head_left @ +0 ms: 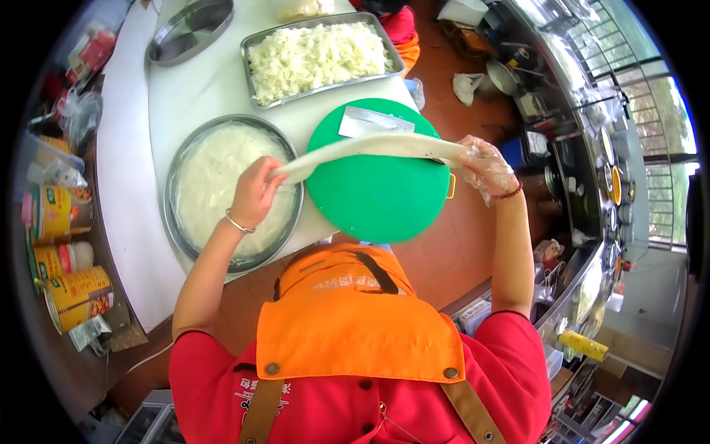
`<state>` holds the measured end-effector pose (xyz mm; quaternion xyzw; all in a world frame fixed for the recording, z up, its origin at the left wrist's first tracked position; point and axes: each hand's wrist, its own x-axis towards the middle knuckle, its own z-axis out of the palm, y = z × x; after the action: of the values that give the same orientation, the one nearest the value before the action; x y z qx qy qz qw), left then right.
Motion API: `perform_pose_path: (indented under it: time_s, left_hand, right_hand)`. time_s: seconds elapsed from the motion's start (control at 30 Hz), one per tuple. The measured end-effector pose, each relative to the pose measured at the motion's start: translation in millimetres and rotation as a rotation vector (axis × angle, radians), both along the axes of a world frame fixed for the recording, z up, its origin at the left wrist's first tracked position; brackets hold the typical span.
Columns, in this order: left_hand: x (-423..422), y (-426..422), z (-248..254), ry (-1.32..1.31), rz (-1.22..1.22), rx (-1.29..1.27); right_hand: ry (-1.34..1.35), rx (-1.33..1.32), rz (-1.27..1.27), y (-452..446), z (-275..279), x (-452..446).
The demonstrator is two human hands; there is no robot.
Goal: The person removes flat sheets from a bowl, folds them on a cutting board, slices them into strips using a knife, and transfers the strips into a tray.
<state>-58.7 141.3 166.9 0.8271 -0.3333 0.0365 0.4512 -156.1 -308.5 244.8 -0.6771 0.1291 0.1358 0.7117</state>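
Observation:
A long, pale rice noodle sheet [355, 149] is stretched between my two hands above a round green cutting board [373, 196]. My left hand [256, 191], bare, pinches one end of it over the round metal pan's right side. At the other end, my right hand [484, 166], in a clear plastic glove, grips the sheet just past the board's edge. Behind the sheet, a cleaver [373, 122] lies on the board, partly hidden by it. More white sheets [214, 177] lie in the round metal pan [174, 222] at the left.
A rectangular metal tray [245, 55] heaped with cut white noodle strips [318, 59] stands at the back of the white table [126, 192]. Beyond it on the left is a round metal pan [191, 33]. Another person's red sleeve [399, 26] shows at the far end.

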Motion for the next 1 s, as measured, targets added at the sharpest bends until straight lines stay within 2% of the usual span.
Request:
perform_pose_path:
  time_s: [0.13,0.27,0.3,0.47,0.53,0.6,0.63,0.67,0.73,0.8,0.9,1.0]
  left_hand:
    - [-4,-30,-45,0.100,-0.113,0.087]
    - [1,-49,-80,0.174,-0.183,0.235]
    - [4,-53,-89,0.181,-0.191,0.257]
    - [35,-68,-115,0.203,-0.107,0.395]
    - [44,-71,-129,0.194,-0.089,0.440]
    - [50,-72,-137,0.209,-0.075,0.584]
    - [51,-74,-138,0.219,-0.065,0.655]
    - [48,-77,-136,0.082,-0.062,0.660]
    - [38,-83,-130,-0.192,-0.046,0.667]
    - [23,-98,-133,-0.236,-0.125,0.616]
    - [-5,-119,-145,-0.333,-0.275,0.594]
    - [-20,-132,-133,-0.247,-0.197,0.567]
  right_hand:
    - [0.064,-0.038,-0.099,-50,-56,-31]
    - [0.174,-0.161,0.032,-81,-126,-39]
    - [0.166,-0.154,-0.005,-81,-138,-38]
    - [0.176,-0.117,-0.129,-84,-199,5]
    - [0.192,-0.705,0.170,-81,-189,34]
    - [0.159,-1.076,0.215,-65,-167,48]
    - [0.118,-1.155,0.105,-53,-151,50]
    - [0.074,-1.231,-0.004,-45,-144,54]
    - [0.104,-1.265,0.074,-38,-156,66]
    - [0.019,-1.352,0.231,-23,-151,73]
    - [0.103,-1.427,0.433,-5,-176,91]
    - [0.075,-1.508,0.547,6,-176,104]
